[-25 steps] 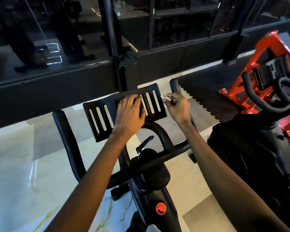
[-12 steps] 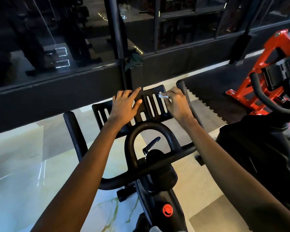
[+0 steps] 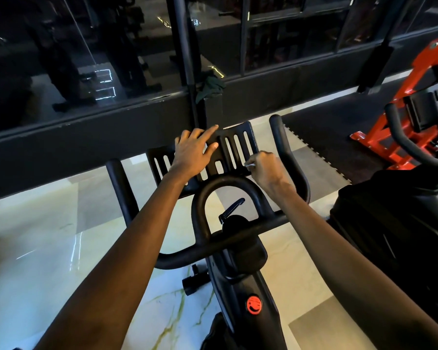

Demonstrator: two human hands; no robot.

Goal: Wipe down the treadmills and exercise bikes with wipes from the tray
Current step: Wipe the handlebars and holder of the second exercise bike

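L hand (image 3: 192, 152), fingers straight, braces slotted spin-bike tablet holder (image 3: 238, 147) so R hand (image 3: 266, 170), pinching wipe (image 3: 249, 164), can scrub its 4 o'clock edge

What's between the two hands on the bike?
Head view: only a stretch of the slotted plate lies between the left hand and the right hand, which pinches a wipe.

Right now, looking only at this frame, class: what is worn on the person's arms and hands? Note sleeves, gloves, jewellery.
The left forearm and right forearm are bare to the frame edge; no sleeves show. The left hand and right hand wear no gloves; no watch, bracelet or ring is visible.
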